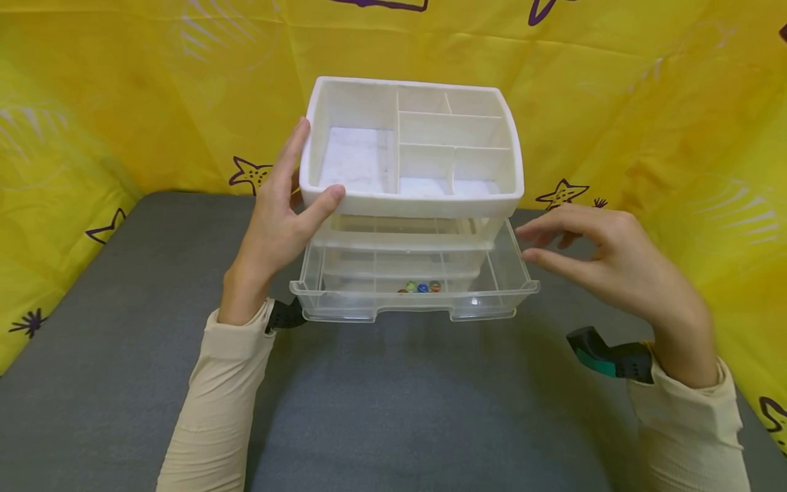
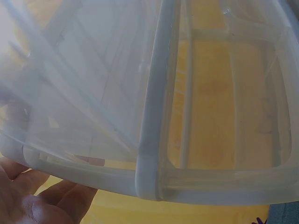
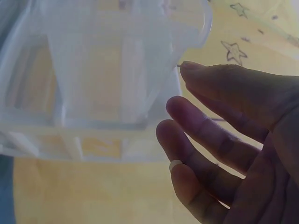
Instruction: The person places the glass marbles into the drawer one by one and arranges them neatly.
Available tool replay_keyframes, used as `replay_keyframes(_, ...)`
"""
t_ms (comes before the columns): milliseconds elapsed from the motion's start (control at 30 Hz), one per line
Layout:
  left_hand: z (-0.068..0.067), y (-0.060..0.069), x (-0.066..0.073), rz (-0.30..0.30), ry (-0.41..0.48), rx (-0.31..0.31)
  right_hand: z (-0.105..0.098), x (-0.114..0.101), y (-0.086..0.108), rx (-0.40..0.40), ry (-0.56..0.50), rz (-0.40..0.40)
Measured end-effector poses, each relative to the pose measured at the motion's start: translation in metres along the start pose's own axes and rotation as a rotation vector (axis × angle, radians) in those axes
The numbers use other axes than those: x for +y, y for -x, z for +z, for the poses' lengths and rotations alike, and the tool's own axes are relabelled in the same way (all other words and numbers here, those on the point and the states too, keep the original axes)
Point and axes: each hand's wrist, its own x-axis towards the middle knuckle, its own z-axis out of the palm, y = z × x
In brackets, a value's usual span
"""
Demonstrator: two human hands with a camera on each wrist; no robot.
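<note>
White plastic organizer [image 1: 413, 206] stands towards the far side of the grey table [image 1: 399, 396], long axis left-to-right, drawer [image 1: 424, 303] jutting nearward; left hand [image 1: 273, 222] grips its left end, right hand [image 1: 615, 263] hovers loosely bent.

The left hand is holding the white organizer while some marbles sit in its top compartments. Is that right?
Not quite: the marbles sit in the pulled-out clear drawer below, as the head view shows. The left hand is indeed holding the white organizer.

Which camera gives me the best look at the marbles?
The head view: it looks down into the pulled-out drawer, where the marbles show behind its front edge. Neither wrist view shows any marbles; both look at the organizer instead.
</note>
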Motion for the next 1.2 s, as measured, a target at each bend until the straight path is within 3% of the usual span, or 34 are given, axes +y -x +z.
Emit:
replay_keyframes(167,0.000,0.000,0.000,0.004,0.001,-0.001,0.000,0.008,0.011,0.007,-0.011,0.067)
replay_keyframes(400,0.000,-0.001,-0.001,0.012,0.005,-0.003,0.008,0.021,0.029,0.016,-0.039,0.079)
replay_keyframes(833,0.000,-0.001,0.001,-0.005,0.003,-0.009,0.017,0.040,0.051,0.020,-0.059,0.204)
replay_keyframes(1200,-0.001,-0.001,-0.001,0.012,-0.001,-0.005,0.023,0.064,0.060,-0.054,-0.034,0.333)
